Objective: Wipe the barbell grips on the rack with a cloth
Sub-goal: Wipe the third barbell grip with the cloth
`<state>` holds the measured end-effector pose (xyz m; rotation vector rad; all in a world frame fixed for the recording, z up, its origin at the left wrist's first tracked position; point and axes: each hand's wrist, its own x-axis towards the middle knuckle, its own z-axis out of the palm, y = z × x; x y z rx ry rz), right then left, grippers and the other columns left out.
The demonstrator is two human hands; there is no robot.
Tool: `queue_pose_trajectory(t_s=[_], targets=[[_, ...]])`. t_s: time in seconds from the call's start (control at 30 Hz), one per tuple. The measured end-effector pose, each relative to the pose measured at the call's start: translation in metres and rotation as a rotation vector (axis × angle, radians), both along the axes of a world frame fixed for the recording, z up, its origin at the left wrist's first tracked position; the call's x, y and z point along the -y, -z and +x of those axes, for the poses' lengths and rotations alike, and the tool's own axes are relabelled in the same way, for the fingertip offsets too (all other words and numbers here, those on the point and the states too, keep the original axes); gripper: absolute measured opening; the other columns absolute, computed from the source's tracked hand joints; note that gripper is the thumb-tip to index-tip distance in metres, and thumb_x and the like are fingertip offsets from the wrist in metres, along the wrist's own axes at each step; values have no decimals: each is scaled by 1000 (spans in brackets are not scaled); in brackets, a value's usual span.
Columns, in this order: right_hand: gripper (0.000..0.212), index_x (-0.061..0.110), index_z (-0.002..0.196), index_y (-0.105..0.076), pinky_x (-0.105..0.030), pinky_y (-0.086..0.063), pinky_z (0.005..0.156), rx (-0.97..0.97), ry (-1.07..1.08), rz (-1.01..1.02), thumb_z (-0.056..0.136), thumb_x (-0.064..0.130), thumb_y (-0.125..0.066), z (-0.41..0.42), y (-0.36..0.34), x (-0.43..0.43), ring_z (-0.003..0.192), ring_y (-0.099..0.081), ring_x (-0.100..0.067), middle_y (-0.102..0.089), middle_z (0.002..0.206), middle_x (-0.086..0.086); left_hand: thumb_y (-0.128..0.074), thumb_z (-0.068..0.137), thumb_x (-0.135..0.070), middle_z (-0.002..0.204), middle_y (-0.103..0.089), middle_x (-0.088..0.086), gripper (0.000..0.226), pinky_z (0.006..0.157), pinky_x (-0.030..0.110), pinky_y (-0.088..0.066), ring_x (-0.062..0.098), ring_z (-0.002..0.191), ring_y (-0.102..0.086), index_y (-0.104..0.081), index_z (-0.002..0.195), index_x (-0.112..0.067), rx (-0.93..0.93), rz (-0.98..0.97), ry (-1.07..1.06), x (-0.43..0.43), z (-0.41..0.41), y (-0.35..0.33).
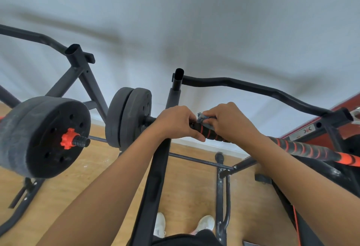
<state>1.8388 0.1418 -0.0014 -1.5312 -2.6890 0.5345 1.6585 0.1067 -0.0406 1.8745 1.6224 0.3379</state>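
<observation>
left hand (176, 123) grips the barbell grip (209, 131); right hand (228, 122) clutches the cloth (202, 118) on it.

At frame centre the left hand (176, 123) and right hand (229, 124) sit side by side on the barbell (303, 148), which runs from centre toward the right edge, with the cloth (204, 118) between them. Plates (128, 117) sit just left of the hands; more plates (48, 136) fill the left. The rack (155, 168) uprights stand behind and below, shoes (204, 224) at bottom centre.
</observation>
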Motion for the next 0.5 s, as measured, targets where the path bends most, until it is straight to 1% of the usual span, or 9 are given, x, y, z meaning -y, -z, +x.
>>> queue_pose_trajectory(t_s=[0.03, 0.1, 0.17, 0.2, 0.27, 0.3, 0.4, 0.43, 0.5], targets=[[21, 24, 107, -80, -16, -36, 57, 20, 7, -8, 99, 25, -61, -5, 5, -7, 63, -58, -9, -71, 79, 2, -80, 69, -73, 79, -72, -16, 46, 77, 32, -55, 6, 77, -65, -76, 95, -36, -7, 56, -32, 4, 1, 2], [19, 23, 106, -80, -17, -39, 58, 22, 21, -87, 98, 27, -64, -10, 10, -21, 66, -61, -9, -74, 84, 1, -73, 73, -77, 92, -72, -17, 54, 92, 34, -48, 8, 88, -63, -74, 110, -38, -89, 276, -103, 18, 6, 12], [17, 22, 103, -81, -22, -44, 62, 14, 27, -150, 95, 29, -67, -9, 5, -34, 73, -64, -13, -77, 89, 0, -68, 82, -74, 94, -70, -17, 49, 99, 35, -42, 9, 91, -60, -70, 114, -36, -136, 464, -115, 34, 14, 27], [17, 21, 100, -82, -25, -47, 63, 11, 33, -164, 95, 30, -68, -8, 1, -39, 76, -65, -17, -77, 90, -1, -69, 84, -69, 98, -69, -15, 50, 100, 35, -41, 10, 94, -60, -67, 118, -32, -131, 496, -102, 38, 17, 36], [20, 19, 96, -82, -33, -51, 68, 7, 32, -173, 95, 32, -66, -7, -2, -41, 78, -65, -22, -76, 87, -3, -74, 87, -57, 103, -69, -10, 48, 99, 35, -41, 14, 98, -61, -65, 121, -25, -118, 501, -74, 37, 18, 46], [22, 18, 95, -80, -34, -51, 69, 15, 19, -157, 96, 33, -64, -8, -1, -37, 78, -65, -23, -74, 86, -3, -75, 88, -52, 100, -70, -9, 43, 98, 36, -42, 16, 96, -62, -66, 118, -23, -121, 496, -69, 34, 17, 45], [19, 18, 92, -66, -21, -42, 62, 26, 32, -83, 100, 32, -56, -17, 10, -19, 75, -61, -17, -65, 86, -1, -73, 91, -51, 93, -71, -5, 35, 95, 38, -44, 19, 89, -63, -70, 109, -21, -145, 447, -55, 23, 14, 31], [14, 21, 94, -62, -19, -40, 64, 39, 38, -36, 101, 31, -56, -18, 14, -14, 75, -59, -16, -63, 87, 0, -71, 91, -52, 93, -72, -5, 34, 95, 38, -45, 19, 89, -63, -71, 108, -22, -146, 414, -49, 19, 13, 27], [13, 19, 101, -64, -21, -38, 71, 91, 12, 83, 101, 30, -58, -19, 16, -7, 78, -56, -16, -60, 87, 0, -69, 92, -55, 91, -73, -6, 35, 91, 39, -49, 18, 86, -63, -73, 108, -25, -126, 308, -48, 12, 10, 20]])
